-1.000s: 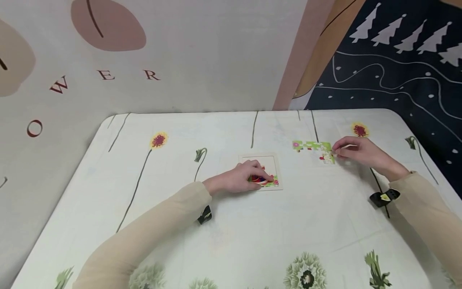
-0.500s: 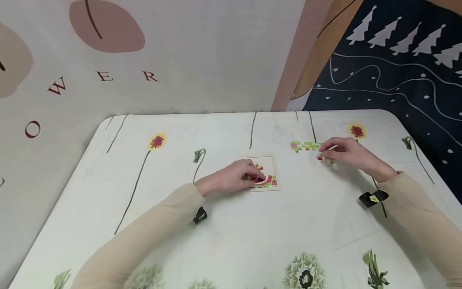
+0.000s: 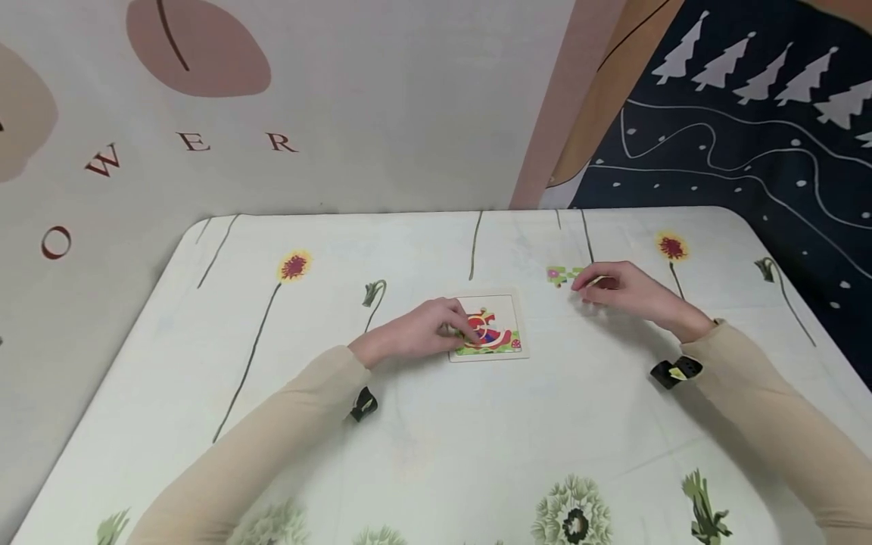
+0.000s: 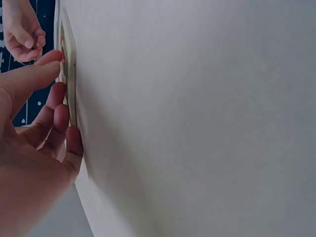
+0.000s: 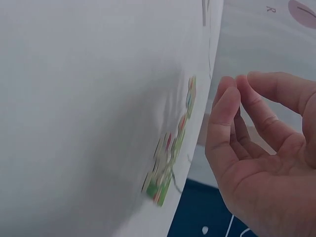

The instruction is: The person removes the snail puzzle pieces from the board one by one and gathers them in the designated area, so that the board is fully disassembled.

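My left hand (image 3: 425, 329) reaches over the left side of a small square jigsaw board (image 3: 506, 307), its fingertips on the red, blue and green picture pieces (image 3: 500, 341) along the lower part. Seen from the left wrist, the board (image 4: 71, 79) is nearly edge-on, with thumb and fingers bent at its near side. My right hand (image 3: 627, 291) hovers over loose jigsaw pieces (image 3: 557, 275) and hides most of them. In the right wrist view, those pieces (image 5: 158, 190) lie joined on the table, below the loosely bent right hand (image 5: 266, 168), which holds nothing.
A white cloth (image 3: 422, 446) printed with flowers and stems covers the table. Behind it hangs a pale curtain (image 3: 409, 136) with lettering, and a dark fabric (image 3: 722, 159) with white trees at right. Both wrists carry a black strap (image 3: 676, 372).
My right hand has moved left across the loose pieces, from their right end. The left hand has drawn back left, uncovering more of the board's red and blue picture.
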Action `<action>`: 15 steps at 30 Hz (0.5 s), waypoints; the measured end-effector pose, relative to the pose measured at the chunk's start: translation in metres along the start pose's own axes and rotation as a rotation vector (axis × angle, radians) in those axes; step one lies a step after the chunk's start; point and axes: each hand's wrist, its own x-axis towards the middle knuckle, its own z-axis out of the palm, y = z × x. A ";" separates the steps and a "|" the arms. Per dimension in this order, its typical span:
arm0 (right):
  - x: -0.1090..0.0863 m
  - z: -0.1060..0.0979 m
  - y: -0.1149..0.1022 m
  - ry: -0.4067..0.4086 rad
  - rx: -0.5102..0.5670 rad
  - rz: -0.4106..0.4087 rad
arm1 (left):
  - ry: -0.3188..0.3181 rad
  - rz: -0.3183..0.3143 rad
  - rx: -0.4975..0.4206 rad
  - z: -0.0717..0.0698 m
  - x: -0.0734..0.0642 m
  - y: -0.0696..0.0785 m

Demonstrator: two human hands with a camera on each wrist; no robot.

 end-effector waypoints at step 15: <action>0.016 0.026 -0.020 -0.093 0.016 -0.076 | -0.066 -0.055 -0.152 -0.003 0.006 -0.009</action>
